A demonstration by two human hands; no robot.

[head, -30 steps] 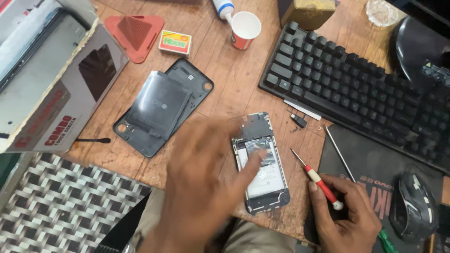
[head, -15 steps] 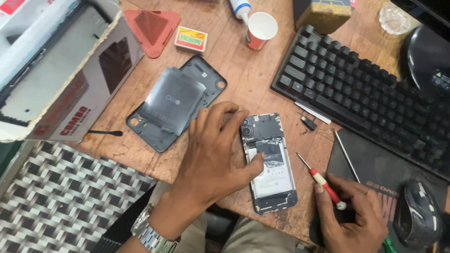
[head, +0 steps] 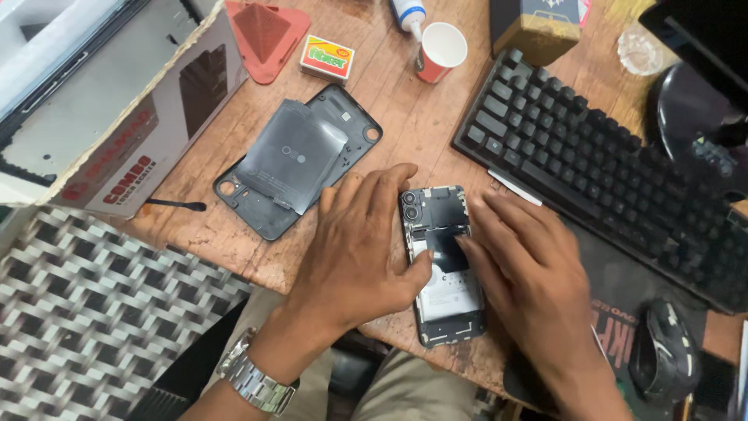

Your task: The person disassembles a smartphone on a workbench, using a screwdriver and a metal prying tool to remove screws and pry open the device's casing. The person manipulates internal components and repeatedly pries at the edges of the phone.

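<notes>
An opened smartphone [head: 441, 269] lies back-up on the wooden desk [head: 405, 117], its battery and boards exposed. My left hand [head: 354, 249] rests against the phone's left edge, thumb pressing its side. My right hand [head: 526, 273] lies over the phone's right side, fingertips touching the dark part near the middle. The phone's removed black back cover [head: 300, 160] lies inside-up to the upper left. The red-handled screwdriver is not visible now.
A black keyboard [head: 600, 171] runs along the right, with a mouse [head: 662, 351] on a dark mat. A paper cup [head: 440, 51], a small colourful box [head: 327, 58], a red triangular pick [head: 265, 35] and a cardboard box [head: 101, 117] stand at the back and left.
My right hand has left the desk edge, where it held the screwdriver, and now rests on the phone. My left hand has slid down to the phone's left edge.
</notes>
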